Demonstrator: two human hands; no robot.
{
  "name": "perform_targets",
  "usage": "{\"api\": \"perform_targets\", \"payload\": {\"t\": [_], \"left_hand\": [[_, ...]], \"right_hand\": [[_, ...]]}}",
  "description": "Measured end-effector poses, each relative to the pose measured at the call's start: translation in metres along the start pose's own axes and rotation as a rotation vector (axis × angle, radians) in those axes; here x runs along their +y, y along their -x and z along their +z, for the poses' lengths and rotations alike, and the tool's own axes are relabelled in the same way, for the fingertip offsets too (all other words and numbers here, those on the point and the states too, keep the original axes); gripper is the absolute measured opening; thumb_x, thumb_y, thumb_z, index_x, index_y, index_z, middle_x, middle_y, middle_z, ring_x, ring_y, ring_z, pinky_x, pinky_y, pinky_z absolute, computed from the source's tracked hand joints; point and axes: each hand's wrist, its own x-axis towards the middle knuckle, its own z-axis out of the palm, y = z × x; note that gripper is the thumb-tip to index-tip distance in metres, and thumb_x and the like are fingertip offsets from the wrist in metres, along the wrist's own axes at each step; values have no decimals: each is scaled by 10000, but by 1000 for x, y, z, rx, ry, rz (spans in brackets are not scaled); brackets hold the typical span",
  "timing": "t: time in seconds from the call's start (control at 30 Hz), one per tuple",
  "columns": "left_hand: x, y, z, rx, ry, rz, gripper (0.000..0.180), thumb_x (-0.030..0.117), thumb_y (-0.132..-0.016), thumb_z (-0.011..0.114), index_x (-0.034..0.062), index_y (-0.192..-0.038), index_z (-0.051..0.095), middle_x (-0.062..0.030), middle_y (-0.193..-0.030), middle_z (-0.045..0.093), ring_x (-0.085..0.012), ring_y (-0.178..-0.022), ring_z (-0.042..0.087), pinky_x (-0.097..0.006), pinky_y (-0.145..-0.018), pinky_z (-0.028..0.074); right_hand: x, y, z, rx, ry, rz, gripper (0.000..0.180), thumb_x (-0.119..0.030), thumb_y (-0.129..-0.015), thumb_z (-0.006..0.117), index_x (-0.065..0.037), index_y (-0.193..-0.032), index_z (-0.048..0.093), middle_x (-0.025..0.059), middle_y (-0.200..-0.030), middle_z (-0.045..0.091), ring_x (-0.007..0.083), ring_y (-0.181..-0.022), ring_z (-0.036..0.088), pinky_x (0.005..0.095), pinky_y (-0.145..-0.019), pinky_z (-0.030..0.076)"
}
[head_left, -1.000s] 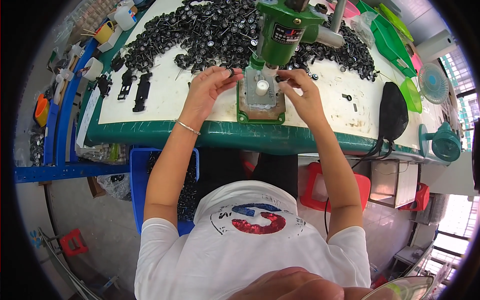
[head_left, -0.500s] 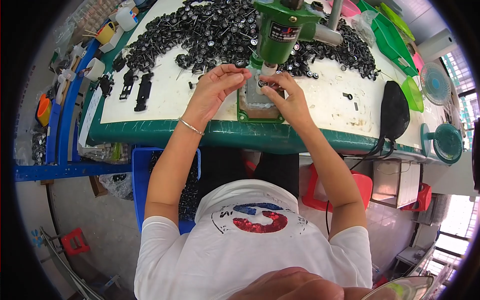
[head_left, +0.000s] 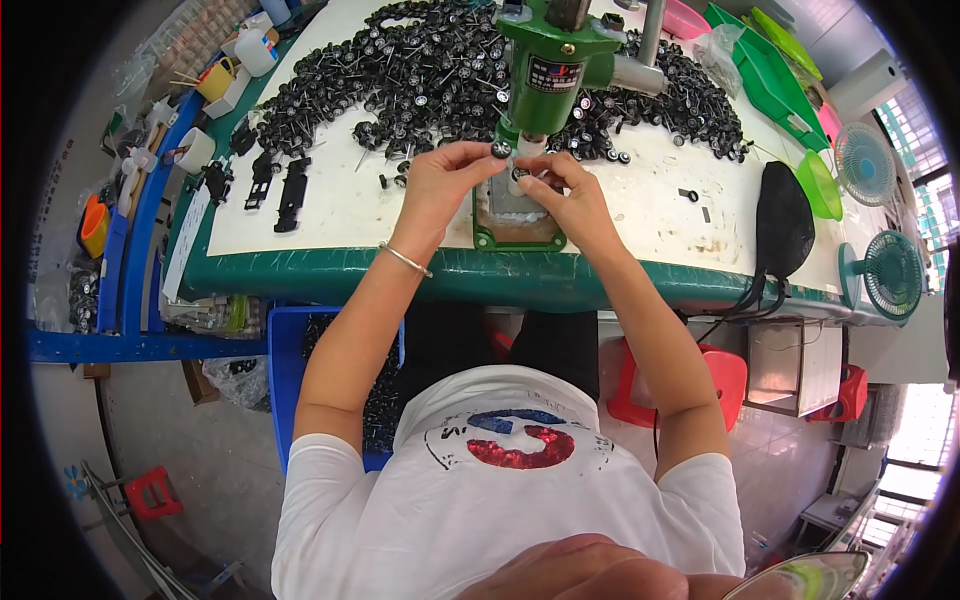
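My left hand [head_left: 445, 182] pinches a small black wheel on a thin axle [head_left: 499, 150] just under the head of the green press machine [head_left: 555, 55]. My right hand [head_left: 568, 195] is pressed close beside it, and its fingertips grip another small black wheel [head_left: 521, 175]. Both hands hover over the press's green base plate [head_left: 515, 228], near the front edge of the white-topped table [head_left: 330, 215]. A large heap of black wheels on axles [head_left: 400, 75] lies behind the hands.
Black toy car chassis pieces [head_left: 290, 195] lie at the table's left. A black pouch [head_left: 785, 225], green trays [head_left: 770, 70] and two teal fans [head_left: 890, 275] are to the right. A blue bin [head_left: 285, 355] and a red stool [head_left: 722, 372] stand below the table.
Both hands have lifted off the base plate's sides and come together under the press head, each pinching a small wheel.
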Motion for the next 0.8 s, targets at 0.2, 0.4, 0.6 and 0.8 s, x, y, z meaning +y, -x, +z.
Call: {"api": "perform_targets", "payload": {"t": [0.2,0.4,0.6,0.8], "left_hand": [[1,5,13,-93,-83,46,193,104,-767,750,5,-930,719,-21,-815,683,-68,-746,586,-211,-697,452],[-2,3,21,-83,-63,115,164,77,-775,729,11,-924,719,-21,-821,685,-66,-749,593,-217,-695,461],[-1,-1,23,-75,-28,123,139,63,-790,716,13,-919,713,-22,-821,682,-57,-746,593,-208,-675,476],[-3,-4,26,-121,-1,166,122,58,-794,713,16,-908,711,-13,-805,670,-61,-735,596,-213,-670,479]], "right_hand": [[-2,-1,-13,54,-250,78,407,-134,-844,680,-28,-1223,577,29,-1035,592,97,-888,551,260,-845,450],[-26,-45,-80,272,-308,-47,314,-183,-927,553,-25,-1194,602,46,-964,638,102,-797,582,241,-720,447],[-156,-107,-96,206,-756,-156,280,-299,-952,548,-32,-973,628,4,-728,622,73,-576,579,185,-489,431],[-183,-165,-137,-371,-1144,382,336,-366,-906,617,-34,-951,629,-14,-692,516,59,-439,403,197,-380,281]]}}
